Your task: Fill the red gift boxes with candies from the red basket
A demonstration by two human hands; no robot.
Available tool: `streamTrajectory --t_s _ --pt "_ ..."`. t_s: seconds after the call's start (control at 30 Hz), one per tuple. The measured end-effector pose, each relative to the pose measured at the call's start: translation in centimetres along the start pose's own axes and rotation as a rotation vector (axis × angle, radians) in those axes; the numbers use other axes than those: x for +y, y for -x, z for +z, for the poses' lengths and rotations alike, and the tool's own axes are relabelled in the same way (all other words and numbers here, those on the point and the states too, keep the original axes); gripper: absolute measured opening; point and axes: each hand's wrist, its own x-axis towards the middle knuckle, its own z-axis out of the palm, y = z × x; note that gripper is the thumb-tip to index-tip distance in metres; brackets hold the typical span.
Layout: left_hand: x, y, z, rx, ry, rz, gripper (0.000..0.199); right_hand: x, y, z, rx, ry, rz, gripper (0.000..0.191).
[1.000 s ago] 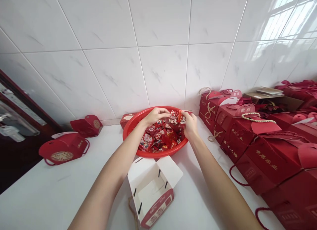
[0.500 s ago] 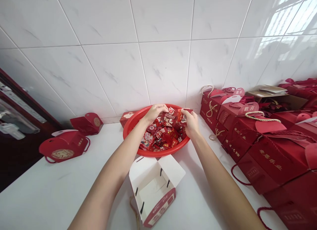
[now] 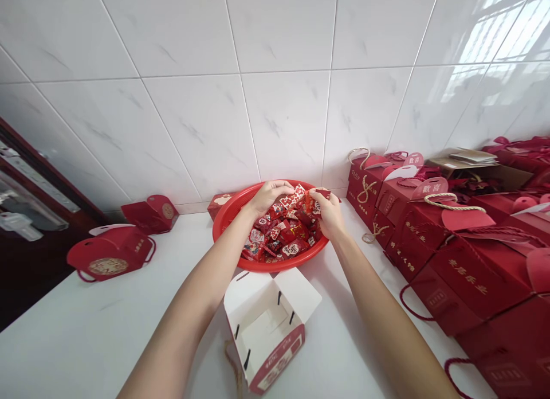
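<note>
Over the red basket (image 3: 275,267), left hand (image 3: 265,199) pinches a red-and-white packet (image 3: 294,198), contact partly hidden; right hand (image 3: 330,214) grips red packets (image 3: 317,207), count obscured by fingers. Wrapped pieces (image 3: 296,233) below overlap, lower layers unseen. Open box (image 3: 279,362) stands nearer, cord (image 3: 232,362) cut off below.

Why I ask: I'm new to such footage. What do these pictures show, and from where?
No machine here, just a person's bare left hand and right hand. The one camera is worn on the head, looking forward and down. On the white surface stand a red basket of red packets, an open box in front of it, two red boxes at the left and many boxes at the right. The right hand holds a red packet above the basket; the left hand is at a patterned packet, grip unclear.
</note>
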Motion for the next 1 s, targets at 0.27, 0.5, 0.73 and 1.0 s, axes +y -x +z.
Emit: streamTrajectory --t_s 0.27,0.5,0.73,1.0 --pt "0.48 0.36 0.11 -0.034 0.019 -0.002 0.026 0.19 -0.05 -0.27 -0.107 0.023 0.012 0.028" --pt "0.29 0.14 0.08 -0.057 0.044 -0.005 0.026 -0.14 0.08 -0.29 -0.146 0.012 0.019 0.031" --pt "0.41 0.24 0.05 -0.067 0.058 -0.019 0.027 -0.49 0.26 -0.33 -0.183 0.006 0.063 0.028" --pt "0.68 0.49 0.14 -0.098 0.067 -0.037 0.024 -0.34 -0.04 -0.82 -0.225 0.008 0.107 0.025"
